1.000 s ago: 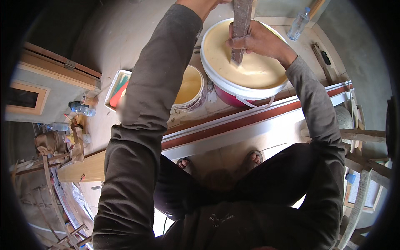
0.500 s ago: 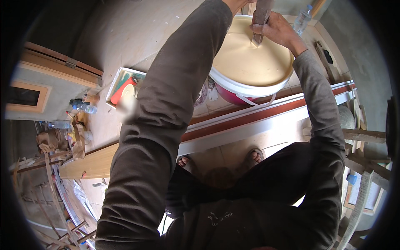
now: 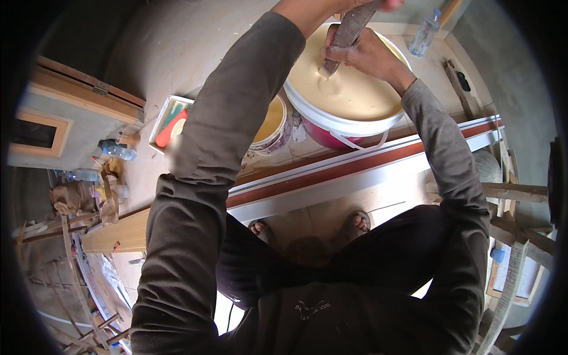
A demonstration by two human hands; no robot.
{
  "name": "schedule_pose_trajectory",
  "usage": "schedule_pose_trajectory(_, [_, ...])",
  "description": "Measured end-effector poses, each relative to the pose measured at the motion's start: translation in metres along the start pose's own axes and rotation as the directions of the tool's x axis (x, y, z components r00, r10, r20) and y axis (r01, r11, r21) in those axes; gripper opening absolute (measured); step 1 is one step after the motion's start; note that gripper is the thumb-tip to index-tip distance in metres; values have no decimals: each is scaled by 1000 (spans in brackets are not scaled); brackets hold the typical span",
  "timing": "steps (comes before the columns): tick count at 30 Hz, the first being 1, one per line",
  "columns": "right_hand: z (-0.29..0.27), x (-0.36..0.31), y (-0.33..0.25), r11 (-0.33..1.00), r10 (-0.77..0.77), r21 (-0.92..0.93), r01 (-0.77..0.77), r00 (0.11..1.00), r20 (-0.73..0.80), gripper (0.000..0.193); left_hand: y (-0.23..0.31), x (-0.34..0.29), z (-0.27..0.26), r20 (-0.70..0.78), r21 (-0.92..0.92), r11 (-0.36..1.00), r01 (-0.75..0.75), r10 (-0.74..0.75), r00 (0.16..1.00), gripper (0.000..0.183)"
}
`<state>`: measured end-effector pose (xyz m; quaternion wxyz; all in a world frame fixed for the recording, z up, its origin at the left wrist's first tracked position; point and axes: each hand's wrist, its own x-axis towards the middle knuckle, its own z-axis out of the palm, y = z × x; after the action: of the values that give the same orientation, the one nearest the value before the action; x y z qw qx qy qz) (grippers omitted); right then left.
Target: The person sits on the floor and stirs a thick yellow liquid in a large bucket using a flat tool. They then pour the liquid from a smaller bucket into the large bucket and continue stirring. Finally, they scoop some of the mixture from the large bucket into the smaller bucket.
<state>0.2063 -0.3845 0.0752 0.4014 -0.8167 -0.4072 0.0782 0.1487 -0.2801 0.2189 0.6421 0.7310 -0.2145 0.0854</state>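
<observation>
In front of me stands a large bucket [image 3: 355,127], white-rimmed with a pink body, full of thick cream-coloured paint [image 3: 355,97]. A flat wooden stick [image 3: 353,26] dips into the paint at a slant, with ripples around its lower end. My right hand [image 3: 373,56] is closed round the stick low down, just above the paint. At the top edge of the picture my left hand [image 3: 389,5] grips the stick's upper end; most of that hand is cut off or hidden. Left of the large bucket, a smaller paint-smeared bucket [image 3: 279,139] holds yellowish paint, partly behind my left sleeve.
A white tray [image 3: 155,127] with a red roller [image 3: 173,127] lies left of my left arm. A plastic bottle [image 3: 425,36] stands beyond the bucket. Long white and brown profiles [image 3: 355,171] cross the floor before my feet. Wooden poles [image 3: 515,192] stand at the right.
The stick's lower end and my right hand have moved left through the paint, and the stick leans more. My left arm has shifted left, uncovering the smaller bucket.
</observation>
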Motion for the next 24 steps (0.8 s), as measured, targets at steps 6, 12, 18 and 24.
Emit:
schedule_pose_trajectory(6, [-20,11,41,984,-31,-178,12,994,-107,26,-25,15,1,28,-201,972,-119,127,991,26])
schedule_pose_trajectory(12, [-54,-6,43,920,113,-360,-153,985,-130,34,-51,49,2,2,-429,891,-148,165,986,26])
schedule_pose_trajectory(18, [-27,-6,14,994,108,-18,-108,994,17,25,-33,38,-37,-47,-462,884,79,-114,992,25])
schedule_pose_trajectory(24, [-7,-11,-28,979,181,79,-189,978,102,35,-7,15,-31,8,-315,941,122,-126,992,24])
